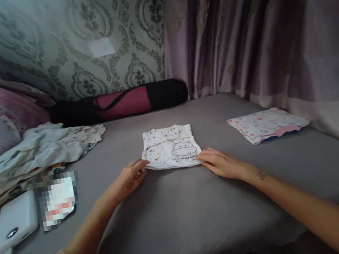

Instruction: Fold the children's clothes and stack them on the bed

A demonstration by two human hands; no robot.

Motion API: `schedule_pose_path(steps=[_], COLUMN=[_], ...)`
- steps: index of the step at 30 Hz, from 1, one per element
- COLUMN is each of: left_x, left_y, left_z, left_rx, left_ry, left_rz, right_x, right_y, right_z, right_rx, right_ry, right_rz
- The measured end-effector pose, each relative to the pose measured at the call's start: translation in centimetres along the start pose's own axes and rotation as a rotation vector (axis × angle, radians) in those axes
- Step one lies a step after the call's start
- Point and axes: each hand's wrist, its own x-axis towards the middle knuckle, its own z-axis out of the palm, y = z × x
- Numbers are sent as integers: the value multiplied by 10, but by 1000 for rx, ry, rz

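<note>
A small white garment (169, 148) with a printed cartoon animal and tiny dark patterns lies folded on the grey bed surface (176, 204). My left hand (131, 178) pinches its near left corner between thumb and fingers. At the near right corner, the fingers of my right hand (219, 163) are closed on the edge of the same garment. Its near edge runs between my two hands.
Folded pink-patterned cloths (267, 123) lie at the right. On the left are a heap of loose clothes (36, 150), a white power bank (17, 221) with a cable and a blurred flat object (58, 201). A black and maroon roll bag (122, 102) lies along the wall.
</note>
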Motion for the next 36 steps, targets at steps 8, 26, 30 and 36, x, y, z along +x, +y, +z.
schedule_pose_path(steps=[8,26,30,36], left_x=[8,-17,-49,-55], left_y=[-13,37,65,76], left_z=[7,-31,-33,-32], left_rx=[64,-165,-192,-300], left_ry=[-7,-125,-158,-129], left_rz=[92,5,44,-254], right_x=[2,-17,-43,-49], right_y=[9,-22,-51,-58], right_z=[7,-43,-53,-59], right_rx=[43,44,34,116], right_ry=[78,-6,-40,-52], right_rz=[-6,-47,-74,19])
